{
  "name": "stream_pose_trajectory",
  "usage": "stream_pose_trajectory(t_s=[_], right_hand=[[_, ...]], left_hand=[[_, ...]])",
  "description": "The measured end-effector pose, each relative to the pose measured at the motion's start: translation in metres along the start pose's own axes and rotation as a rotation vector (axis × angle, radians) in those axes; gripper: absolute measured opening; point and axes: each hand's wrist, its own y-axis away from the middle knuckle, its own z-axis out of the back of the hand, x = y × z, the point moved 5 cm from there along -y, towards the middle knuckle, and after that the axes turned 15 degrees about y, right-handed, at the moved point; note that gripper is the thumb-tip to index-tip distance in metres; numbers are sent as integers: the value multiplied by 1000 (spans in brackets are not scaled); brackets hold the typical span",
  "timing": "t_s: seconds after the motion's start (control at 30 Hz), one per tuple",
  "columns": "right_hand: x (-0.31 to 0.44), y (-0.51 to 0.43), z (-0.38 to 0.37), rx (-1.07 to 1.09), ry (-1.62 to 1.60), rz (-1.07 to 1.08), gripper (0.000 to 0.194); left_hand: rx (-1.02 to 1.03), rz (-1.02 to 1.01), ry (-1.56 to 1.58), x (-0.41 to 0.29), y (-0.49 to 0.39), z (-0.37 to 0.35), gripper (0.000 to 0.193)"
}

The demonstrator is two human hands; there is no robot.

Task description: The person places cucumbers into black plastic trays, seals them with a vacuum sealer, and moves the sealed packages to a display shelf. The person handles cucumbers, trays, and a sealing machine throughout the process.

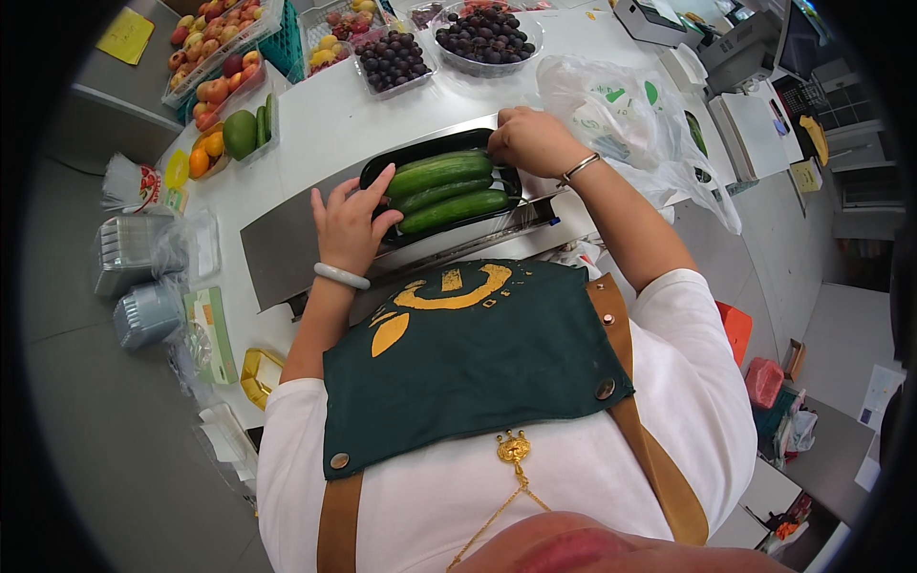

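Several green cucumbers lie side by side in a black tray. The tray rests on a stainless-steel film-wrapping machine, with clear film along its near edge. My left hand has its fingers spread at the tray's left end, index finger and thumb touching the tray or cucumber ends. At the far right corner of the tray is my right hand, its fingers curled down by the cucumber tips. The fingertips are hidden, so whether they pinch anything cannot be seen.
A white plastic bag lies right of my right hand. Grapes fill a clear box and a round clear bowl at the back. A mango sits far left, above stacked clear containers. A printer stands at the far right.
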Motion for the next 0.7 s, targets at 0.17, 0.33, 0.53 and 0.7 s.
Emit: stream_pose_trajectory(t_s=[0.17,0.33,0.53,0.7], right_hand=[[-5,2,-6,-29,-141,-49,9],[-8,7,-9,-68,-197,-83,11],[-9,33,27,-164,-454,-132,17],[-60,112,62,138,-786,-93,20]], left_hand=[[-8,16,-40,-7,-2,1,63],[-50,-4,-41,-11,0,0,62],[24,-70,-51,-12,-4,-1,63],[9,-17,38,-13,1,4,68]])
